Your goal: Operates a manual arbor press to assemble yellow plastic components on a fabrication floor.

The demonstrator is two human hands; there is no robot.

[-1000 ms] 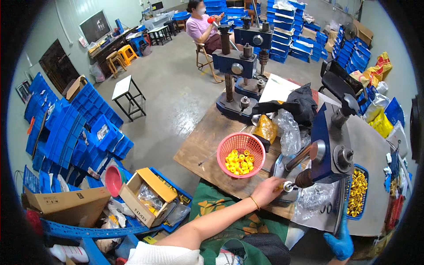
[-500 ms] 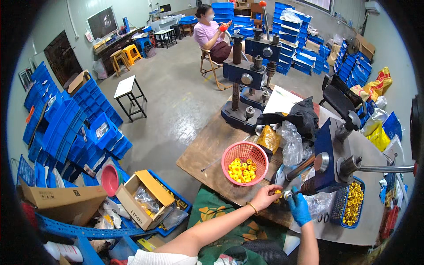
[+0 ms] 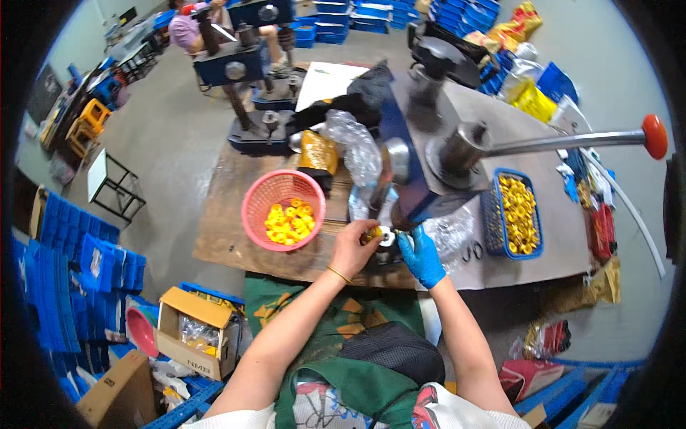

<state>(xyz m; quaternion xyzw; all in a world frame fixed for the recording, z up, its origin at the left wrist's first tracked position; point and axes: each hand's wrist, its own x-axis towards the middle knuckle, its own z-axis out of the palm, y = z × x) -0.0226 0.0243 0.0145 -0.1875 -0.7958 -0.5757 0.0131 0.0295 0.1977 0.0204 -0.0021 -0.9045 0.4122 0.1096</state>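
Left grip (image 3: 351, 248) pinches yellow part (image 3: 374, 232), right grip (image 3: 421, 259) unclear; pink basket (image 3: 282, 186), blue basket (image 3: 493, 227) hold more, apparently mid-batch

Decent even light, but the press (image 3: 427, 139) looks kinda smeary and fisheye warps the black-rimmed edges.

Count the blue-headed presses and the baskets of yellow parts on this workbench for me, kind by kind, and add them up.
Blue-headed presses: 3 (nearest press, middle press, farthest press)
Round pink basket: 1
Rectangular blue basket: 1
Total: 5
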